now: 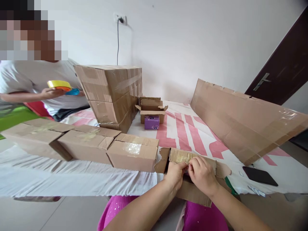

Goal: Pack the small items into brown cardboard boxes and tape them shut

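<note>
At the table's front edge, an open cardboard box [195,192] lies before me with its front flap hanging down toward my lap. Side flaps stick out at its left and right. My left hand [176,173] is closed in a pinch on the box's far flap [176,155], where yellowish tape clings. Close beside it, my right hand [202,175] pinches the same flap edge with curled fingers. Whether the fingertips grip the tape or just the cardboard is hidden. A little purple shows inside the box under my hands.
Closed cardboard boxes [133,154] line up to the left. Taped boxes [122,96] are stacked behind them. A purple packet [151,122] stands against open boxes [154,112]. Cardboard [245,118] leans at right, near a black phone [260,175]. A person [55,80] holds tape rolls [60,85].
</note>
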{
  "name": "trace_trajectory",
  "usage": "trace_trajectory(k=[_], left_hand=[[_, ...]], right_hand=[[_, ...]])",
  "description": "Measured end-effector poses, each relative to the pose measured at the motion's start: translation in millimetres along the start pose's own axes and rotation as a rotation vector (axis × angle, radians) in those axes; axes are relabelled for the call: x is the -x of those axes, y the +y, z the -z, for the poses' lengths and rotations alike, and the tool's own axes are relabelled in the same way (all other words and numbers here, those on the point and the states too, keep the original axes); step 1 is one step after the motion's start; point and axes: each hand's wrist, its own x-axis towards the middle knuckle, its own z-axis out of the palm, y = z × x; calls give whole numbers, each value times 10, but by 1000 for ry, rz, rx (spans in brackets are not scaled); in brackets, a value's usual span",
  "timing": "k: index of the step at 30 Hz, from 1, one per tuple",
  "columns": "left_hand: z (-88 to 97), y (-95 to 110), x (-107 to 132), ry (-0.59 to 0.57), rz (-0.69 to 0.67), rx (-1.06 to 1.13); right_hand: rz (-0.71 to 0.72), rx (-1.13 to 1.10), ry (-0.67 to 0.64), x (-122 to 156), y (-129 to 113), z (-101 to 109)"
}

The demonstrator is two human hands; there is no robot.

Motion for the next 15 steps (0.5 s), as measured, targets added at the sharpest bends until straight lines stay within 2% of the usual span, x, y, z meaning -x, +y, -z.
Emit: trace_trajectory(k=[4,10,12,15], left_hand=[[-6,8,-10,-7,-5,-15],[6,44,-7,-9,36,11],[25,59,2,-15,65,20],[41,79,20,-39,71,39]], right_hand=[[-84,-23,40,19,-14,-55],[-124,-111,97,51,25,-89],[-99,-161,60,48,56,-42],[-46,-229,-61,19,114,80]])
